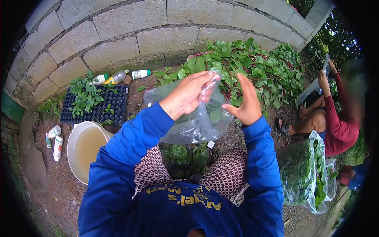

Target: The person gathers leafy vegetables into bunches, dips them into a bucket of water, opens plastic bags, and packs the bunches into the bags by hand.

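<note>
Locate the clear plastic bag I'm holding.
In the centre of the head view, the clear plastic bag hangs from your left hand; your right hand is close at its right side, and the leafy heap lies just beyond.

On my feed the person wears a blue long-sleeved shirt point(167, 221), darker navy across the torso and brighter along the left sleeve point(126, 146) and right sleeve point(258, 158). Both sleeves crease softly and reach the wrists. Yellow lettering point(185, 198) on the front reads upside down to me, starting "Angel's". The trousers point(152, 170) carry a small, repeating maroon-and-whitish pattern.
</note>
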Motion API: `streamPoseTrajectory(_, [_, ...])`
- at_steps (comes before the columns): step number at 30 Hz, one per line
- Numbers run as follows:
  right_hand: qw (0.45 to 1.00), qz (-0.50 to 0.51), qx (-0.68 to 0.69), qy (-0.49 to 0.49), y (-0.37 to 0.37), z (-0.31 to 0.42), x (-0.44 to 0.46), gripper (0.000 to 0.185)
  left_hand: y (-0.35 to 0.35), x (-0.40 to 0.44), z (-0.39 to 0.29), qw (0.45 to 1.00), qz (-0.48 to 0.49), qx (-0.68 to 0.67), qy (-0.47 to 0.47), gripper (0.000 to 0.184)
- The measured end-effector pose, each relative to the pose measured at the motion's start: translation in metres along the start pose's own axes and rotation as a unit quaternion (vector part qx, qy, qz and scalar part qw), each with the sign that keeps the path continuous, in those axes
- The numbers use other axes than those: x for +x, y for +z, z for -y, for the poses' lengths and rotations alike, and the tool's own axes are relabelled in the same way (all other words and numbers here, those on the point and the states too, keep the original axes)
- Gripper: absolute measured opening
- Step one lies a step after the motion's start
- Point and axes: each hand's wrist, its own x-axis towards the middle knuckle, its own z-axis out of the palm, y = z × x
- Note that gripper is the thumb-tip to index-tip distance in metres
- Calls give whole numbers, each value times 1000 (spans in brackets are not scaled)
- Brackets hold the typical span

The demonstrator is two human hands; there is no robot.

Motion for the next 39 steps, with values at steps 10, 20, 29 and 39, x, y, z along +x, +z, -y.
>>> streamPoseTrajectory(10, [610, 118, 712, 328, 3, -85, -32, 21, -101, -27, 3, 488, -133, 863, 15, 22])
streamPoseTrajectory(20, [794, 214, 343, 455, -24, -133, -157, 17, -139, -49, -36, 980, -31, 89, -177, 31])
streamPoseTrajectory(29, [742, 285, 520, 313, -34, -62, -134, 46, -233, -62, -35, 956, -293, 23, -10, 24])
streamPoseTrajectory(39, [685, 245, 567, 386, -17, -45, -132, 49, -309, -77, 76, 953, -221, 172, -113, 34])
